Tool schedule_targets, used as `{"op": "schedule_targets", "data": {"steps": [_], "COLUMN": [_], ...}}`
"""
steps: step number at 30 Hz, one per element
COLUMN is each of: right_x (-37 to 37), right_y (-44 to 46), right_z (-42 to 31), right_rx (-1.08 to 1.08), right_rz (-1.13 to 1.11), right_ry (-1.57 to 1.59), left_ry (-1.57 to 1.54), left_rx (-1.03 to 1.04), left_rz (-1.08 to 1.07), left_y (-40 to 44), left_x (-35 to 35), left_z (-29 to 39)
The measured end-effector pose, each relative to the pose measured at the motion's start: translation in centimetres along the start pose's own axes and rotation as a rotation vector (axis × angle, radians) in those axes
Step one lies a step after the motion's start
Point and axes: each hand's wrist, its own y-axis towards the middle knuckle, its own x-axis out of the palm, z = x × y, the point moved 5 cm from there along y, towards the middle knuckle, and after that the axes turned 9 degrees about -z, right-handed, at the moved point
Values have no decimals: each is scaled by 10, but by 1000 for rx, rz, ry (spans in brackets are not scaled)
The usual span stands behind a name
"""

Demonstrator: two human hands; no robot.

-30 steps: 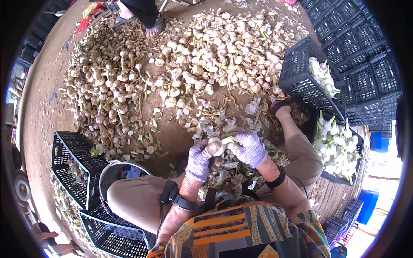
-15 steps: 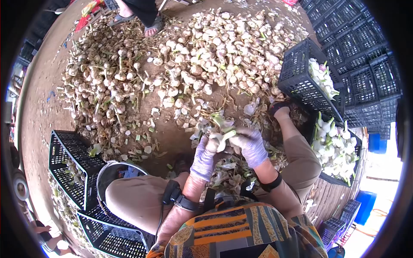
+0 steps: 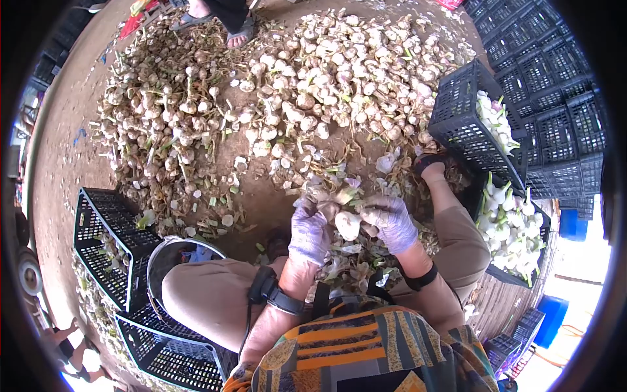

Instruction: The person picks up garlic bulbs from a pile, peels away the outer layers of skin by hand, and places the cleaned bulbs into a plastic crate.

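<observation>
Between my two gloved hands is a white garlic bulb (image 3: 347, 225), its round end facing me. My left hand (image 3: 309, 234), in a pale lilac glove, is closed with its fingertips at the bulb's left side. On the other side my right hand (image 3: 393, 226), gloved alike, has its fingers pinched together at the bulb; any peel between them is too small to tell. Loose garlic skins (image 3: 349, 271) lie below the hands. Just beyond them are more trimmings on the ground.
Unpeeled garlic heaps (image 3: 339, 72) cover the ground ahead. At right, a tilted black crate (image 3: 460, 108) and another crate hold cleaned white garlic (image 3: 513, 228). Crates stack (image 3: 555, 104) behind. Left are a bucket (image 3: 153, 268) and black crates (image 3: 98, 255). Another person's foot (image 3: 240, 36) stands at top.
The bulb has turned: its pale stem pointed right toward my right hand, and now its rounded end shows toward me. My right hand has shifted slightly right and its fingers are less blurred.
</observation>
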Motion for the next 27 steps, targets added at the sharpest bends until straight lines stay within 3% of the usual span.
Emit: {"op": "schedule_targets", "data": {"steps": [2, 3, 5, 6, 8, 10, 12, 13, 14, 16, 19, 20, 21, 22, 25, 27], "right_x": [-4, -9, -16, -21, -28, -36, -42, -45, -46, -46, -35, -31, -27, -25, -25, -23], "right_y": [-4, -5, -5, -5, -5, -8, -7, -8, -8, -10, -13, -11, -9, -9, -12, -13], "right_z": [3, 4, 12, 16, 23, 37, 38, 40, 41, 33, 17, 7, -2, -3, 4, 30], "right_rx": [227, 121, 68, 16, 52, 278, 278, 285, 285, 288, 221, 184, 143, 143, 255, 310], "right_rz": [7, 9, 88, 160, 192, 347, 411, 470, 525, 530, 401, 325, 246, 243, 303, 355], "right_ry": [-28, -157, -146, -131, -37, 161, 315, 471, 628, 591, 474, 238, 2, 4, 113, 663], "left_ry": [89, 85, 464, 432, 831, 871, 1398, 1497, 1495, 1096, 741, 549, 467, 546, 375, -39], "left_rx": [44, 41, 56, 31, 80, 48, -133, -55, -50, -256, -298, -354, -252, -291, -291, -133], "left_rz": [53, 51, -16, -164, -311, -326, -403, -413, -416, -251, -183, -123, -53, -48, -31, -148], "left_y": [-2, -3, -5, -8, -15, -18, -16, -13, -12, -7, -3, -4, -4, 0, -1, -1], "left_x": [2, 7, 26, 36, 40, 30, 6, 4, 2, -4, 19, 23, 30, 22, 8, 8], "left_z": [9, 11, 23, 17, 11, 2, -13, -13, -15, -14, -1, 0, -4, -10, -23, -21]}}
